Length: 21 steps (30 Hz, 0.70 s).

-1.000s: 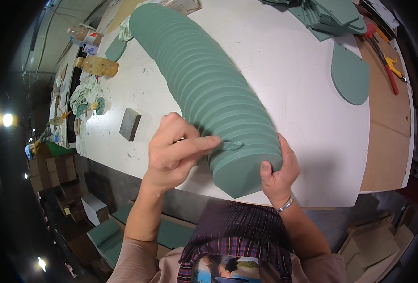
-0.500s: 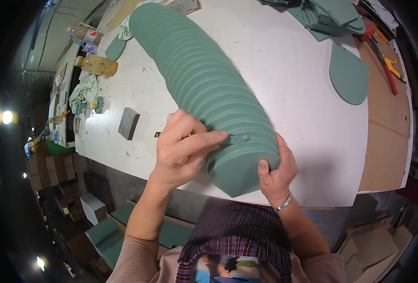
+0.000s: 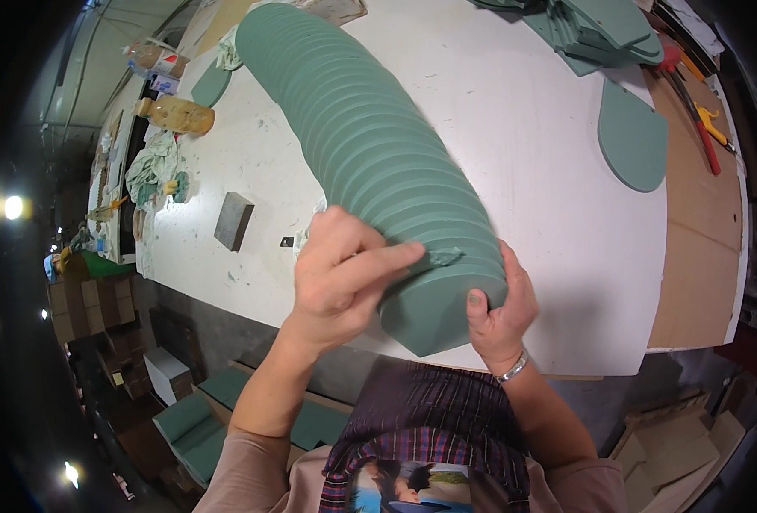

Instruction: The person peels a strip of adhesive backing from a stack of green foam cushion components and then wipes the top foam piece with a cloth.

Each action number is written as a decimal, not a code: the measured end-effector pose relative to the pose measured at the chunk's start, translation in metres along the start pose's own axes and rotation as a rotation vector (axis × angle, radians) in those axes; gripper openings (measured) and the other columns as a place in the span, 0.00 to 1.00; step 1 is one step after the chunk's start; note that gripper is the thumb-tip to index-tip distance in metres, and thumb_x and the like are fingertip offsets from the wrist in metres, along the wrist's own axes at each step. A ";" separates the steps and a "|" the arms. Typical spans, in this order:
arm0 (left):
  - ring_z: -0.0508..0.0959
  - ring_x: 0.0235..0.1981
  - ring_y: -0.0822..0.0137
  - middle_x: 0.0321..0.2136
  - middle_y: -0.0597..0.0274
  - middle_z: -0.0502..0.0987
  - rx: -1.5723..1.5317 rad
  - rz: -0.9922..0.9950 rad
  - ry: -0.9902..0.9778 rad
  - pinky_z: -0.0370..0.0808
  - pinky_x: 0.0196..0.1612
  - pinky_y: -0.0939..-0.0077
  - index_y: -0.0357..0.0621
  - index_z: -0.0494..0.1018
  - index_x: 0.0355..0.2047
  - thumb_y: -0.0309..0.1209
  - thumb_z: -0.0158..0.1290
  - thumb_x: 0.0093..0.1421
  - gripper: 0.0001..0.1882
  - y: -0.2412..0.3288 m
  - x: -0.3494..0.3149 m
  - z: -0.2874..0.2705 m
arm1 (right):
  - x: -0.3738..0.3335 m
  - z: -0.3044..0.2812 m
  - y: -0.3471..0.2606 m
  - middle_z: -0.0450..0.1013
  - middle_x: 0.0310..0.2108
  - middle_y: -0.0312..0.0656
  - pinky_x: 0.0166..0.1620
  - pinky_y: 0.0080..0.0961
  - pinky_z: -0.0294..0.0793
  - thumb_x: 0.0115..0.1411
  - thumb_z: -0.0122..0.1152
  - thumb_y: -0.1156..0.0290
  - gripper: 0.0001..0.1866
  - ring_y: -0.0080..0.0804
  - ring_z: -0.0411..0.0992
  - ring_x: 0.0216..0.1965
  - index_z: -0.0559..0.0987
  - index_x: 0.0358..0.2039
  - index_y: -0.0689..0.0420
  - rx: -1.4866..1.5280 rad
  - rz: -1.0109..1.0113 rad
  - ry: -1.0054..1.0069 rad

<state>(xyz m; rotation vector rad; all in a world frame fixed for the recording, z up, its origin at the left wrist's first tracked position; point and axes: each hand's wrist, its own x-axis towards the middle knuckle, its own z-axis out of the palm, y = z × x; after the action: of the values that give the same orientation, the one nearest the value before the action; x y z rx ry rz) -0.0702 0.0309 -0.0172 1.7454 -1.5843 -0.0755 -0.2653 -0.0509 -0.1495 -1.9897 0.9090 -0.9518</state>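
Observation:
A long row of overlapping green teardrop-shaped panels (image 3: 387, 154) lies fanned across the white table, its nearest panel facing me. My right hand (image 3: 508, 318) grips the near right edge, thumb on the front panel's face and fingers round its side. My left hand (image 3: 340, 274) is closed with the index finger stretched over the front edges. Under that finger, a crumpled green-stained scrap, apparently a rag (image 3: 447, 256), presses against the panel edges. A pale bit shows behind the left knuckles; the rest is hidden in the hand.
A grey block (image 3: 234, 222) sits left of the row, with a yellowish bottle (image 3: 177, 114) and stained cloths (image 3: 152, 164) farther left. One loose green panel (image 3: 633, 135) lies at right, below a pile of panels (image 3: 596, 34). Red-handled pliers (image 3: 699, 128) rest on brown board.
My left hand has slid slightly right along the near panel edges, with the green-stained rag showing more beyond the fingertip. My right hand keeps its hold in the same place.

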 end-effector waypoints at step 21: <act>0.67 0.27 0.65 0.24 0.65 0.70 0.066 -0.061 0.077 0.64 0.32 0.72 0.42 0.84 0.39 0.15 0.65 0.42 0.21 0.013 -0.014 0.013 | 0.001 -0.001 -0.002 0.77 0.50 0.55 0.51 0.41 0.77 0.61 0.62 0.44 0.39 0.54 0.76 0.48 0.72 0.59 0.66 0.005 0.003 -0.001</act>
<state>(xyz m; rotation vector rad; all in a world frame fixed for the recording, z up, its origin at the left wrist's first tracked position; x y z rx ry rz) -0.0903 0.0376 -0.0249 1.8254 -1.4940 0.0140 -0.2651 -0.0510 -0.1468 -1.9839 0.9075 -0.9509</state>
